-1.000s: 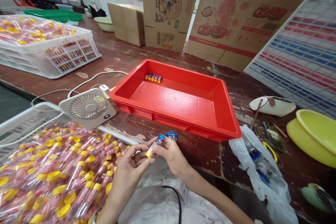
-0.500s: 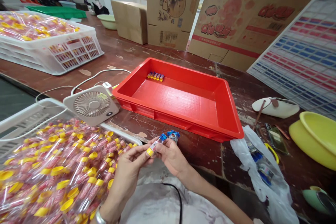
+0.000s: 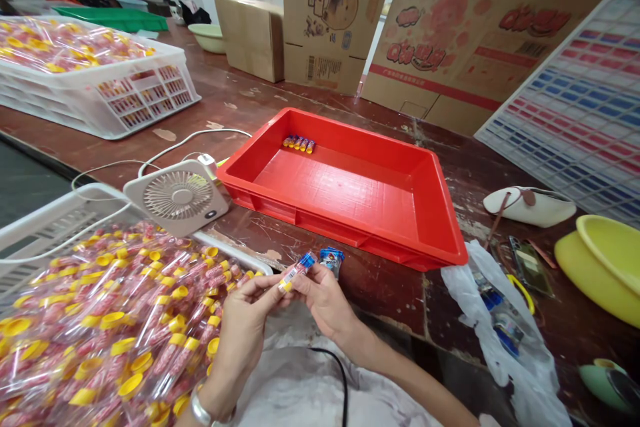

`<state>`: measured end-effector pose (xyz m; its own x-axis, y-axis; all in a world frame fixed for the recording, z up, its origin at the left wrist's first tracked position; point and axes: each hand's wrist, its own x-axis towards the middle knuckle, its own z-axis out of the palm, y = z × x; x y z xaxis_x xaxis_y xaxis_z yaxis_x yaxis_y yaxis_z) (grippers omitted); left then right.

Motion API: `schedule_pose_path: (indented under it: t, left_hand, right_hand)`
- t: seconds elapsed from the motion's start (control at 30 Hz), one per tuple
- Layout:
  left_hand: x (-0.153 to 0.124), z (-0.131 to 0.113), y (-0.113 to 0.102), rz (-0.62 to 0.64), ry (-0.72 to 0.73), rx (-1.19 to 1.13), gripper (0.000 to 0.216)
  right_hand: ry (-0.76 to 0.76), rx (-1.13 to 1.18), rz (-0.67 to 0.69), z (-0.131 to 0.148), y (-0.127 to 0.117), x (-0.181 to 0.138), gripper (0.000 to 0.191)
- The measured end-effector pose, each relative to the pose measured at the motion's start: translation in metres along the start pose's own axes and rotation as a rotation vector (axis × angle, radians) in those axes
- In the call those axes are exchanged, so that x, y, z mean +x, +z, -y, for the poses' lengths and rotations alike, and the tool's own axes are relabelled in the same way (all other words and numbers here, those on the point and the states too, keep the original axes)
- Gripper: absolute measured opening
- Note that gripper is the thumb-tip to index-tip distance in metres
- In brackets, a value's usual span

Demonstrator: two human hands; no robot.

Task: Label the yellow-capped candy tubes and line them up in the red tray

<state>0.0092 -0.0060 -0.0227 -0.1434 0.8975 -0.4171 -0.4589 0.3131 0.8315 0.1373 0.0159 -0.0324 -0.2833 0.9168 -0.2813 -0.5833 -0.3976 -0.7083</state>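
- Head view (only cam): we see the left hand [image 3: 243, 330] and right hand [image 3: 327, 303] meeting low centre, above the near edge of the desk [image 3: 395, 290].
- Both pinch one candy tube [image 3: 295, 272]: clear, yellow cap, blue label at its far end, tilted w/ the cap end toward us.
- Left-hand fingers [image 3: 270, 285] are closed on the cap end.
- Right-hand fingers [image 3: 309, 279] are closed narrow on the tube's middle, just below the label.
- The right hand also grips a small blue-printed piece [image 3: 331, 259] that sticks up past the fingertips. It's too small for us to tell what it is.
- The tube is in the air, near the front wall of the red tray [image 3: 350, 240] but not touching it.
- In the tray's far-left corner, a short row of labelled tubes [image 3: 299, 143] lies side by side along the back wall.
- Left of the hands is a white crate [image 3: 55, 220] heaped w/ bagged yellow-capped tubes [image 3: 115, 327]. The left hand is just beside the heap.
- A small white fan [image 3: 177, 195] is propped btw. crate and tray, w/ a white cable [image 3: 190, 140] looping behind it.
- Far left we see a second white crate [image 3: 150, 90], also full.
- At the back are cardboard boxes [image 3: 325, 20] and a green basin [image 3: 207, 37].
- On the right a sticker sheet [image 3: 575, 100], red and blue, leans up. Nearer us are a white pouch [image 3: 530, 205], yellow bowls [image 3: 600, 260] and a clear plastic bag [image 3: 500, 327] near the tray's near-right corner.
- There's a silver band [image 3: 200, 410] on the left wrist and a black cord [image 3: 340, 373] across the lap.
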Motion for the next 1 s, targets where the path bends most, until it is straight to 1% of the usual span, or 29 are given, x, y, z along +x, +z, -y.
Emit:
schedule_pose_path:
  t: [0.13,0.23,0.37,0.53,0.7,0.8,0.87,0.9,0.93,1.0]
  left_hand:
    - [0.0,0.001,0.0,-0.006,0.017,0.013,0.033]
    - [-0.001,0.004,-0.002,-0.013,0.068,0.04,0.03]
    - [-0.004,0.004,-0.003,-0.055,0.174,0.121,0.025]
    - [-0.013,-0.006,0.001,-0.155,0.363,0.302,0.017]
    - [-0.017,-0.01,0.001,-0.171,0.373,0.339,0.017]
    - [-0.013,-0.009,-0.001,-0.157,0.339,0.276,0.024]
    - [-0.01,-0.008,-0.004,-0.152,0.296,0.195,0.036]
    - [-0.009,-0.007,-0.006,-0.157,0.27,0.165,0.042]
    - [-0.006,-0.006,-0.009,-0.166,0.245,0.146,0.046]
    - [0.001,0.0,-0.019,-0.174,0.201,0.128,0.047]
  right_hand:
    - [-0.008,-0.01,-0.008,0.0,0.001,0.001,0.032]
    - [-0.007,-0.007,0.035,0.002,0.002,0.001,0.031]
    - [-0.016,0.025,0.108,0.005,0.004,0.0,0.026]
    - [0.0,0.051,0.099,0.008,0.009,-0.001,0.03]
    - [0.021,0.041,0.107,0.002,0.009,0.002,0.03]
    - [-0.008,0.008,0.095,0.003,0.011,-0.002,0.029]
    - [-0.063,-0.068,0.073,0.017,0.013,-0.004,0.027]
    - [-0.093,-0.114,0.06,0.031,0.013,-0.002,0.026]
    - [-0.122,-0.168,0.058,0.049,0.014,0.002,0.025]
    - [-0.199,-0.286,0.076,0.094,0.014,0.022,0.025]
